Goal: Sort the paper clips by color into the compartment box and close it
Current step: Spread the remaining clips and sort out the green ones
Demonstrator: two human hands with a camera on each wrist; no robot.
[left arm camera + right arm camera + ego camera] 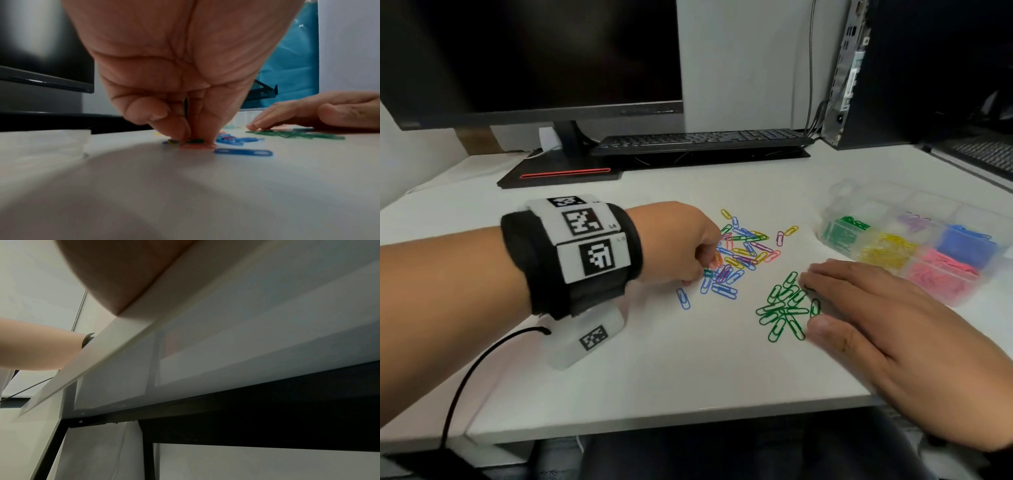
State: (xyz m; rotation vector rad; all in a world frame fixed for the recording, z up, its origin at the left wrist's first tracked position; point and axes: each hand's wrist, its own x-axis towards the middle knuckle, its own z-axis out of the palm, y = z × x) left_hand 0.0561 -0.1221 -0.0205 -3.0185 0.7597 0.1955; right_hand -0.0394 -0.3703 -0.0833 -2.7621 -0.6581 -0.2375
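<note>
A white desk [619, 359] is seen with a clear compartment box [866, 192] lying open at the far right, clips already sorted in it by color. A mixed pile of clips [743, 250] lies mid-desk, and a gathered green bunch [784, 308] lies nearer the box. The right hand [876, 308] is laid flat and relaxed just beside that bunch, nearer the box. The left hand [681, 243] is curled at the pile's near-left edge, a green clip [195, 141] apparently pinched beneath its fingertips [180, 128].
</note>
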